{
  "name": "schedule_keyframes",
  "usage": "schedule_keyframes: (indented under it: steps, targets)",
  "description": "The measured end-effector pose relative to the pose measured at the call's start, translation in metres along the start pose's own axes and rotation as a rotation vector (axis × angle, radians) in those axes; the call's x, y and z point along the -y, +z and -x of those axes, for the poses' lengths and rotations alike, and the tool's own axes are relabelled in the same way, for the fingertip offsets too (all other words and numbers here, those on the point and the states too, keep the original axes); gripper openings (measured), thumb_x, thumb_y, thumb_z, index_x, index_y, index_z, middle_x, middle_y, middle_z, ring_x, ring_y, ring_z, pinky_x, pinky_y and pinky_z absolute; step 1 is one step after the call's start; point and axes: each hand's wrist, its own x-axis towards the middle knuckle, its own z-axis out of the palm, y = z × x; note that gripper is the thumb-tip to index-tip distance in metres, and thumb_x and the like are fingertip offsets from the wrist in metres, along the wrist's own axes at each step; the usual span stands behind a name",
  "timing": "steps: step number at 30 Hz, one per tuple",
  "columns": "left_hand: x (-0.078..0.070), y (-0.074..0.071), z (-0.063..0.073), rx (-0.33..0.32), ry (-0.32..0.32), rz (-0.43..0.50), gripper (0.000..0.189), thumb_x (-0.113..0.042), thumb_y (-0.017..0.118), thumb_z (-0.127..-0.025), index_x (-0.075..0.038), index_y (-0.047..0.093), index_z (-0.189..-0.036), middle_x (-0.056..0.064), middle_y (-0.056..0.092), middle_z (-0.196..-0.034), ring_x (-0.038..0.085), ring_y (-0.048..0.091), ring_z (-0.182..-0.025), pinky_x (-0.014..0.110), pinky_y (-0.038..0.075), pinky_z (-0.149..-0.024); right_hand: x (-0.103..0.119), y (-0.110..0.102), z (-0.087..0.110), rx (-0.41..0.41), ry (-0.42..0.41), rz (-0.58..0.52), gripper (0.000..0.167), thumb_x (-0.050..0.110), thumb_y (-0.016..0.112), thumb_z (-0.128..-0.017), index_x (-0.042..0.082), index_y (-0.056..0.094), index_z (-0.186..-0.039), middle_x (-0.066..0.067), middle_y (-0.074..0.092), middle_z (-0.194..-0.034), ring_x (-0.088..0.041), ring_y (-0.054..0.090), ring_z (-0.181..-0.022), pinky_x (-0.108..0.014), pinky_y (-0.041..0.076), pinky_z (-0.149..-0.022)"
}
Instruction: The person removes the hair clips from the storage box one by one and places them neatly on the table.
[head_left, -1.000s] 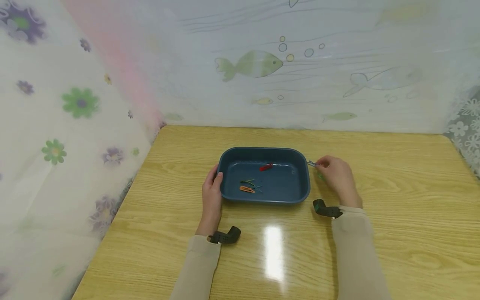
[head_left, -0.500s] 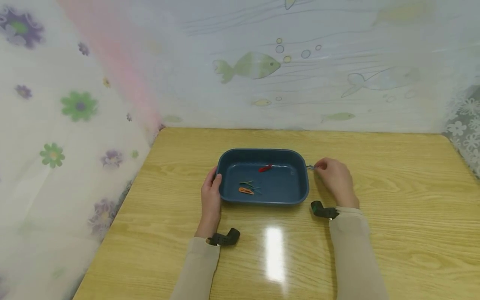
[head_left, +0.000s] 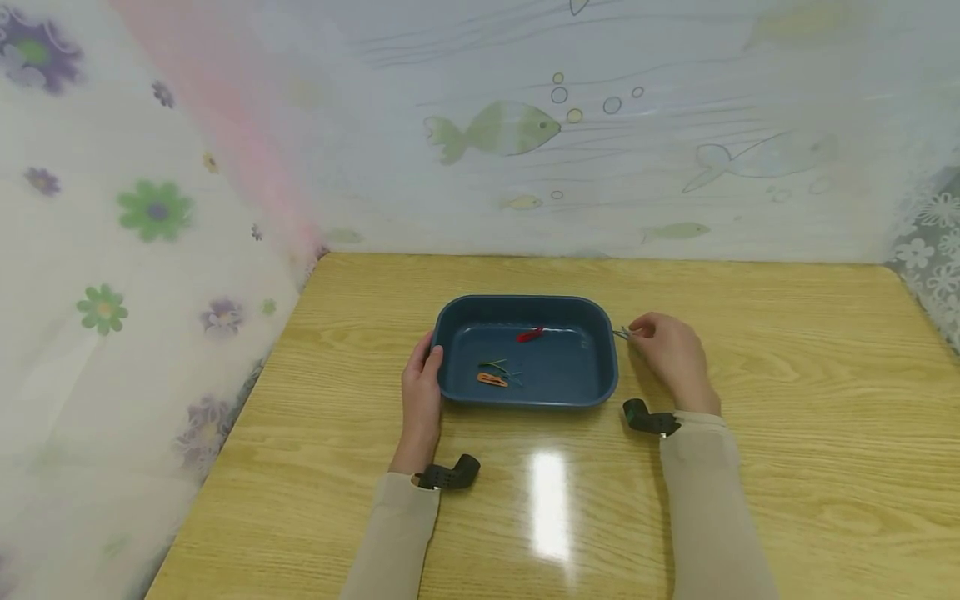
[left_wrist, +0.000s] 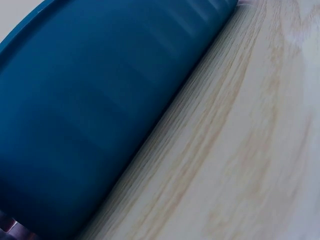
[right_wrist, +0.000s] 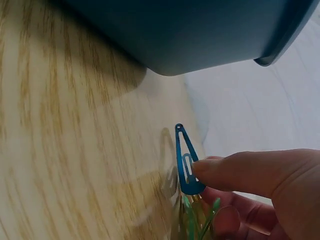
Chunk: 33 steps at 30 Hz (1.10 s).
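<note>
both forearms point(head_left: 396, 529) reach forward, beige sleeves point(head_left: 708, 500) down to the wrists point(head_left: 412, 452). left hand point(head_left: 422, 385) points ahead, thumb point(head_left: 434, 361) apart from the fingers point(head_left: 416, 357), finger curl unclear. right hand point(head_left: 673, 357) angles inward, right thumb point(right_wrist: 237, 172) extended, bent right fingers point(right_wrist: 255, 214) beneath it in a pinch.

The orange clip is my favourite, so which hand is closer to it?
Left. The left hand is at the left end of the blue tray, close to the orange clip inside. The right hand is past the tray's right end, pinching a blue clip.
</note>
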Motion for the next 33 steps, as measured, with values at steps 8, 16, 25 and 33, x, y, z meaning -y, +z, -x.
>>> schedule_keyframes:
  steps: [8,16,25,33]
  targets:
    - [-0.002,0.001,-0.002,0.001,0.010,0.018,0.035,-0.032,0.048,-0.092,-0.022,0.050,-0.125,-0.010,0.048,-0.125,0.003,0.040,-0.118,0.025,0.031,-0.098,0.003,-0.002,-0.001,-0.025,-0.020,-0.034,0.025,0.018,0.051,-0.086,0.005,0.062,-0.104,-0.013,0.059,-0.094,-0.027,0.051,-0.081,-0.040,0.040,-0.070]
    - [-0.001,0.001,-0.002,-0.010,0.005,-0.001,0.034,-0.032,0.048,-0.092,-0.022,0.050,-0.125,-0.011,0.048,-0.125,0.002,0.039,-0.118,0.024,0.030,-0.098,0.002,-0.010,0.002,-0.022,-0.058,-0.096,0.035,0.034,0.045,-0.092,0.009,0.059,-0.112,-0.012,0.057,-0.104,-0.029,0.053,-0.093,-0.044,0.042,-0.075]
    - [0.000,0.000,-0.001,0.003,0.005,-0.005,0.035,-0.033,0.047,-0.092,-0.023,0.049,-0.126,-0.011,0.046,-0.127,0.002,0.037,-0.119,0.024,0.029,-0.099,0.016,-0.025,0.010,-0.009,-0.070,-0.128,0.042,0.043,0.043,-0.091,0.012,0.056,-0.116,-0.008,0.058,-0.103,-0.023,0.058,-0.082,-0.041,0.043,-0.070]
    - [0.000,0.000,0.000,-0.001,0.000,0.001,0.035,-0.031,0.047,-0.093,-0.023,0.049,-0.126,-0.011,0.046,-0.127,0.001,0.037,-0.119,0.024,0.029,-0.099,0.033,-0.037,0.018,-0.038,-0.108,-0.136,0.041,0.044,0.044,-0.090,0.014,0.057,-0.114,-0.006,0.059,-0.103,-0.024,0.059,-0.084,-0.042,0.043,-0.072]
